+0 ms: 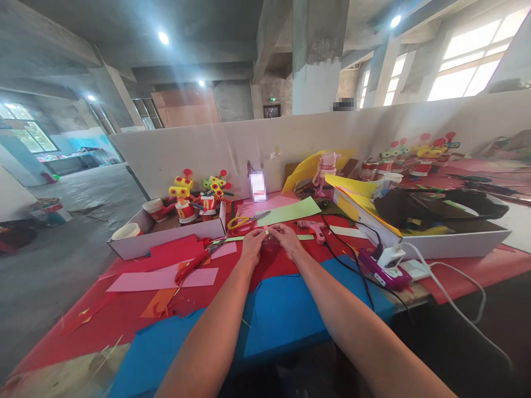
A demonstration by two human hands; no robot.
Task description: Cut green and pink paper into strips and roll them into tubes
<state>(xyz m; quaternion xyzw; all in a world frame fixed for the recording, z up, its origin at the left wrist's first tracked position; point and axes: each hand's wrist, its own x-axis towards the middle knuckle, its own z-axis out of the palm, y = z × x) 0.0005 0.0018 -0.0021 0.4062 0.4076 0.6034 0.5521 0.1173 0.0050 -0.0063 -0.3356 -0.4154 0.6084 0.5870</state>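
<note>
A glowing screen (258,187), too blurred to read, stands beyond the hands as a person's left hand (254,244) and right hand (285,239) pinch a small paper piece (266,229) between their fingertips; scissors (250,219) lie just past the left, a pink glue gun (317,230) beside the right.

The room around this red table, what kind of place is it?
Probably a rough, unfinished-looking craft workshop: there's a pink glue gun, some little cup figures, and a bare grey ceiling overhead.
</note>
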